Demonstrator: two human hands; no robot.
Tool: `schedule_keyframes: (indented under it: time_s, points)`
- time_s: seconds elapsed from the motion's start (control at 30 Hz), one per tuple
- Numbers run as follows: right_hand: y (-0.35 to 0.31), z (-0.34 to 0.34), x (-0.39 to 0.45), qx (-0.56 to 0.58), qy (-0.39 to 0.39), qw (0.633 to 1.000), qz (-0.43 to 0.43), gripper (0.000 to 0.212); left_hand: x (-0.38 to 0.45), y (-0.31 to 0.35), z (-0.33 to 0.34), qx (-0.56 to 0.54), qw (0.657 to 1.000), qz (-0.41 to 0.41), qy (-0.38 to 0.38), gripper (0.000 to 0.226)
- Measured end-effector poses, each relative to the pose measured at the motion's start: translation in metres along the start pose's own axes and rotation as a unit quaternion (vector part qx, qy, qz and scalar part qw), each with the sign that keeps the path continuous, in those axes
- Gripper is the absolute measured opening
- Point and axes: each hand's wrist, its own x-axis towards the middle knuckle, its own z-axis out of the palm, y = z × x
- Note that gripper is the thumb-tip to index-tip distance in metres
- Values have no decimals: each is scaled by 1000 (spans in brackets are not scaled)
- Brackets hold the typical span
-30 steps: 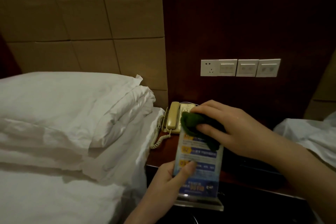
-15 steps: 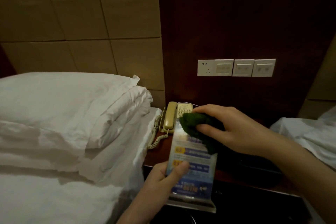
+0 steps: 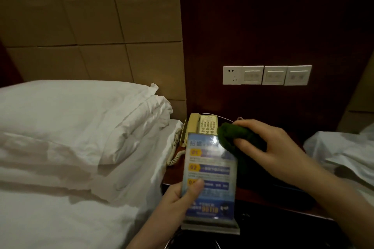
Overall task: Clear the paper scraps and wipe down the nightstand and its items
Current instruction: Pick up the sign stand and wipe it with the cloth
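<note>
We see the nightstand (image 3: 253, 198) wedged between two white-sheeted beds, its front edge just behind the acrylic sign holder (image 3: 210, 184). Our left hand (image 3: 178, 198) grips that sign upright, thumb across its face; the numbers 01 and 02 are readable, the rest blurs. Our right hand (image 3: 269, 147) clutches a green cloth (image 3: 232, 135) against the sign's top right corner. A beige telephone (image 3: 202, 127) sits behind.
</note>
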Motion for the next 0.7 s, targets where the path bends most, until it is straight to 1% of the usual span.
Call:
schedule_keyframes:
  time_s: [0.07,0.13,0.23,0.33,0.43,0.53,0.6,0.7]
  points:
    - [1,10,-9,59,33,997,34,50,1,-2,0,-10,1000,-5,19,28]
    - [-1,29,-16,137,79,985,71,43,1,0,8,-16,1000,-12,23,33]
    - [-1,61,-24,255,144,947,131,33,2,1,18,-47,997,-45,34,37]
    - [2,79,-37,316,163,916,185,31,1,-2,18,-67,995,-68,37,42]
    - [7,85,-47,351,160,901,198,33,-2,-6,15,-75,994,-65,48,42]
    - [10,89,-52,384,174,880,220,27,-6,-14,19,-73,993,-75,57,40]
    - [10,89,-50,390,201,870,224,23,-8,-18,22,-65,993,-69,75,39]
    - [14,81,-40,379,248,864,220,22,-11,-17,28,-66,993,-68,74,34]
